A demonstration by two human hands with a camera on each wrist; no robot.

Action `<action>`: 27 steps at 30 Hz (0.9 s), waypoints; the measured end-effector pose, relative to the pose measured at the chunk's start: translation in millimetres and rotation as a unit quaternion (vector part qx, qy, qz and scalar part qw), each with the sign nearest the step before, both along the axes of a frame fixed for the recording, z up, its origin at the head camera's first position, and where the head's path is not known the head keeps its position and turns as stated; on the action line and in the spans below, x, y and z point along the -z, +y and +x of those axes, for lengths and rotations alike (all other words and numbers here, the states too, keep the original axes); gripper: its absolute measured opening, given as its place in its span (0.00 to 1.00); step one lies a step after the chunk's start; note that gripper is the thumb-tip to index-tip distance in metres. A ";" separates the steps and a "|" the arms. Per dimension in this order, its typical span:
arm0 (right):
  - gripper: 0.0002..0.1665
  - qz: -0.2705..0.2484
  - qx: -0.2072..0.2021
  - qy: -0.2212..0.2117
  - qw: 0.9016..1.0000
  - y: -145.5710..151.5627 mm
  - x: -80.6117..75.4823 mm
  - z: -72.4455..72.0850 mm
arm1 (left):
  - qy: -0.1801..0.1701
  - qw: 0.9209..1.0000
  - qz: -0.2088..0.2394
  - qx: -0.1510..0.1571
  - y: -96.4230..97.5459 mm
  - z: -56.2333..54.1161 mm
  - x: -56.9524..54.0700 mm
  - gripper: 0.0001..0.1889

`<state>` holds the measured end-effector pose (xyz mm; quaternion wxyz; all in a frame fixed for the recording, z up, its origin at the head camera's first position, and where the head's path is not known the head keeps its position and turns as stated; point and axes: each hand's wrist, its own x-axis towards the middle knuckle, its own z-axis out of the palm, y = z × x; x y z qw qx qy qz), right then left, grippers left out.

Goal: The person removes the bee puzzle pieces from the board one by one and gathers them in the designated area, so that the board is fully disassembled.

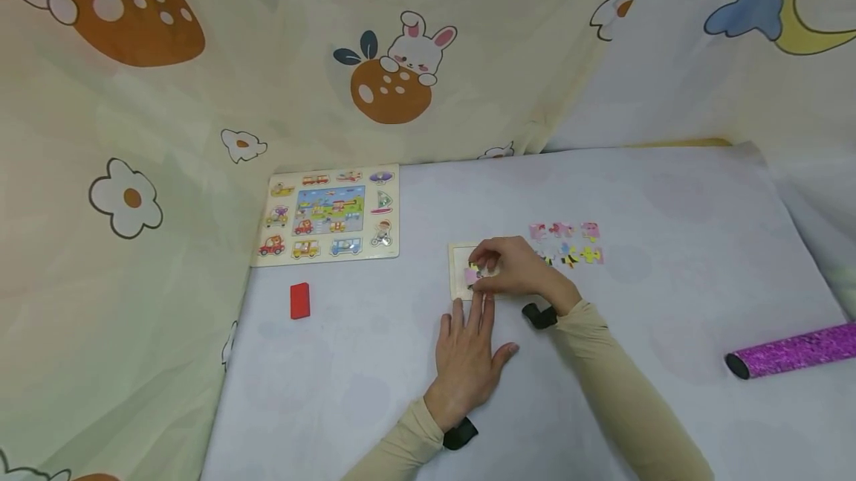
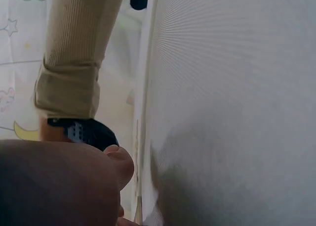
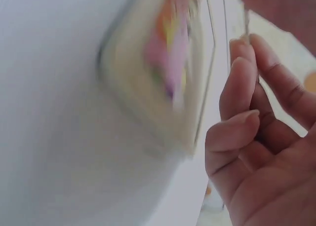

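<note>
A small pale puzzle tray lies on the table in front of me, with pink and coloured puzzle pieces inside, blurred in the right wrist view. Over this tray my right hand pinches a thin puzzle piece, seen edge-on between thumb and fingers; its picture is hidden. My left hand lies palm down with fingers straight, its fingertips at the tray's near edge. The left wrist view shows only part of that hand, its thumb and the table surface. Loose puzzle pieces lie in rows right of the tray, some partly behind my right hand.
At the back left lies a wooden vehicle puzzle board, with a red block in front of it. A glittery purple tube lies at the right edge. A printed cloth hangs behind the white table.
</note>
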<state>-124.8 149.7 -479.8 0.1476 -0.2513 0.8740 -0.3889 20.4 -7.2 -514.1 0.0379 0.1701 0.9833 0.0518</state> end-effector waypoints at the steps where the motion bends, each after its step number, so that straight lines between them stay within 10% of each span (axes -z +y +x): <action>1: 0.23 -0.008 0.011 -0.001 1.000 6.7 -0.6 -0.5 | -0.001 1.000 0.003 0.000 0.0 -0.2 -0.2 0.47; 27: 0.20 0.019 0.132 -0.010 0.991 113.2 11.2 28.0 | 0.015 0.999 0.046 0.013 -5.9 -10.2 0.5 0.45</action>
